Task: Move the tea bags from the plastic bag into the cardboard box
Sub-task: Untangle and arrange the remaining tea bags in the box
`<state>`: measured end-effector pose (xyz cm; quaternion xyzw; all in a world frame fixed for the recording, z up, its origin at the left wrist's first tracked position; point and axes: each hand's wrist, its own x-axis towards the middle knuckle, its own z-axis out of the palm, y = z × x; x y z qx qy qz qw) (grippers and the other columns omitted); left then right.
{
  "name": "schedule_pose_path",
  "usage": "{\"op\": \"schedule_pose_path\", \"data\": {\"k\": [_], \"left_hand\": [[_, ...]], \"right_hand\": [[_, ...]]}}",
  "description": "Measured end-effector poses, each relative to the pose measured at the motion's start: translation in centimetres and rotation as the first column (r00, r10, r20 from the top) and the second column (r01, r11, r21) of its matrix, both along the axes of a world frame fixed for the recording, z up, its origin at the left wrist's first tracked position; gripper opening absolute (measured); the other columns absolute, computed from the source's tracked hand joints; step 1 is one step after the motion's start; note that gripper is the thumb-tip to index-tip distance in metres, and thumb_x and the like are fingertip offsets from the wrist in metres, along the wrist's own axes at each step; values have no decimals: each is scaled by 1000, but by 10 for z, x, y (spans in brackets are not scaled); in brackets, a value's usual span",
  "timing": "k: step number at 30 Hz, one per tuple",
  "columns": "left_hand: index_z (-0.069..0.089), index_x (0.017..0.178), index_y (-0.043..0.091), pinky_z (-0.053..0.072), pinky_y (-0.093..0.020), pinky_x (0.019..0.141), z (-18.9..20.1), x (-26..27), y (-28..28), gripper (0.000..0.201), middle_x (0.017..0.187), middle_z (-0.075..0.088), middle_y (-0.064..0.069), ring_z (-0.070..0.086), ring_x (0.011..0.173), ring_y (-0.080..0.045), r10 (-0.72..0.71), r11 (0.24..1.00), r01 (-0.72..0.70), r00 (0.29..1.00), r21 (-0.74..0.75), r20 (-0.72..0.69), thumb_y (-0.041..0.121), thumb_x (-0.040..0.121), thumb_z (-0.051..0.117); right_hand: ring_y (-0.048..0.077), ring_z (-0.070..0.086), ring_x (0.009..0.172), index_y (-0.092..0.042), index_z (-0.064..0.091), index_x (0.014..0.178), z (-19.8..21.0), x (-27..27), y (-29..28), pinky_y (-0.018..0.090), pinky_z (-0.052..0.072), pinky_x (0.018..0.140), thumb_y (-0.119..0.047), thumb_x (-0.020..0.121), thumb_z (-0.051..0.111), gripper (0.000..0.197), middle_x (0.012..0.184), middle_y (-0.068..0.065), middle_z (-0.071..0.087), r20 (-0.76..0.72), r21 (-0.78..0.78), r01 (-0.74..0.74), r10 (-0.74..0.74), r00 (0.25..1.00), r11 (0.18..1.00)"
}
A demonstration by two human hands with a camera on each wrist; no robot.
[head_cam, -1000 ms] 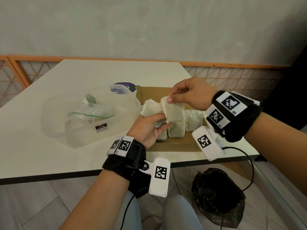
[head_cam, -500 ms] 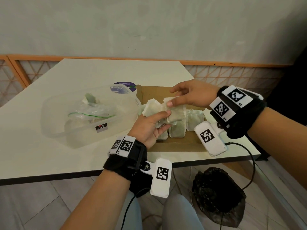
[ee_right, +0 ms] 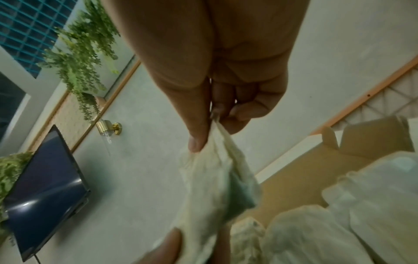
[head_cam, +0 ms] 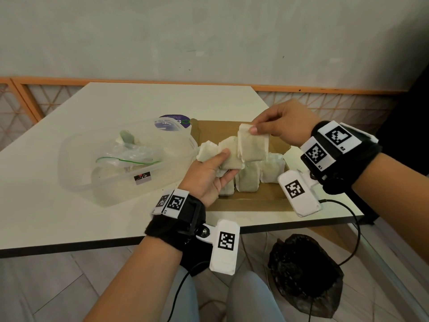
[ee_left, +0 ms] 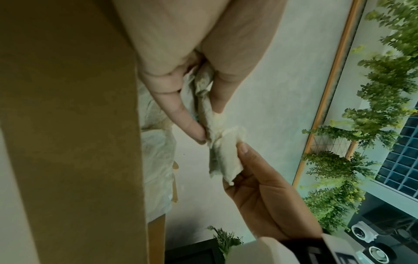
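My right hand (head_cam: 279, 123) pinches one pale tea bag (head_cam: 253, 147) by its top edge, between thumb and fingers, above the open cardboard box (head_cam: 232, 130). Just left of it, my left hand (head_cam: 209, 173) grips a small bunch of tea bags (head_cam: 218, 153) over the box's left side. Several tea bags (head_cam: 271, 168) stand upright inside the box. The crumpled plastic bag (head_cam: 130, 155) with a green zip line lies in a clear plastic tub (head_cam: 76, 163) to the left. The right wrist view shows the pinch on the tea bag (ee_right: 214, 171); the left wrist view shows both hands on tea bags (ee_left: 226, 159).
The white table (head_cam: 116, 105) runs back to a wall with an orange rail. A round purple lid (head_cam: 174, 120) lies behind the tub. A black bag (head_cam: 304, 275) sits on the floor under the table's right corner. My knees are below the near edge.
My right hand has drawn one tea bag up and to the right, away from the bunch in my left hand. The left hand has stayed nearly in place.
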<state>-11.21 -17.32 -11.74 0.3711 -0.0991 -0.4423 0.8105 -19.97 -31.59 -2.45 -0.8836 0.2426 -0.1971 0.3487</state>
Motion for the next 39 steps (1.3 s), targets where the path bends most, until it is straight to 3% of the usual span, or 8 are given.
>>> {"op": "schedule_pose_path", "data": {"k": [2, 8, 13, 17, 24, 29, 34, 39], "left_hand": [[53, 121, 1, 59, -28, 61, 0, 0, 0, 29, 107, 66, -13, 66, 91, -21, 21, 1000, -21, 999, 4, -33, 5, 93, 55], [62, 101, 6, 58, -29, 71, 2, -3, 0, 13, 98, 70, -10, 67, 91, -20, -7, 1000, 7, 999, -12, 36, 2, 91, 54], [59, 117, 5, 60, -31, 69, 5, -2, 4, 26, 104, 70, -12, 69, 89, -19, -55, 997, 55, 998, -52, 7, 18, 95, 53], [56, 124, 4, 59, -27, 72, 3, -3, 4, 36, 113, 68, -13, 68, 97, -20, -70, 997, 72, 996, -31, 56, 17, 90, 59], [56, 124, 0, 58, -27, 71, -1, -2, 1, 37, 116, 66, -16, 68, 96, -21, -49, 999, 50, 994, -7, 96, 1, 88, 60], [54, 125, 2, 59, -29, 68, -1, 0, 0, 34, 119, 65, -16, 67, 99, -23, -22, 1000, 23, 1000, -11, 20, 14, 93, 56], [60, 90, 3, 60, -33, 72, -2, 3, -1, 17, 95, 67, -13, 69, 85, -22, 23, 1000, -23, 998, -1, -62, 18, 96, 52], [59, 84, 5, 56, -34, 81, -3, 5, -1, 20, 94, 67, -15, 70, 83, -23, 14, 1000, -16, 996, -20, -93, 17, 97, 50]], "right_hand": [[-4, 54, 58, -16, 74, 84, 7, -6, 4, 5, 41, 61, -22, 75, 75, 10, 69, -9, 65, 21, 16, -19, 19, 1000, 1000], [29, 53, 83, -16, 74, 70, 6, -5, 26, 46, 45, 89, -9, 71, 75, 7, 94, 25, 66, 70, 327, -181, 167, 983, 928], [6, 58, 59, -15, 73, 76, -20, 11, 22, 22, 47, 65, -14, 73, 77, 5, 67, -1, 68, 17, 235, -100, 99, 995, 967], [6, 53, 56, -24, 72, 65, -29, 19, 12, 27, 44, 63, -19, 71, 78, 10, 51, -11, 62, 12, 188, -36, 35, 999, 981], [15, 61, 86, -22, 67, 84, -25, 16, 7, 29, 49, 78, -38, 68, 79, 26, 93, 2, 68, -177, 198, -14, 50, 983, 980], [19, 59, 82, -9, 65, 82, -29, 11, 3, 32, 50, 84, -17, 74, 76, 16, 86, 10, 63, -136, 366, -32, 87, 987, 930], [15, 62, 74, -7, 59, 86, -20, -6, -5, 21, 55, 67, -10, 82, 66, 8, 84, 8, 63, -47, 457, -60, 91, 995, 887], [19, 62, 78, -8, 60, 85, -24, -21, -10, 19, 55, 62, -10, 82, 65, 6, 86, 10, 63, -236, 405, -50, 157, 959, 913]]}}
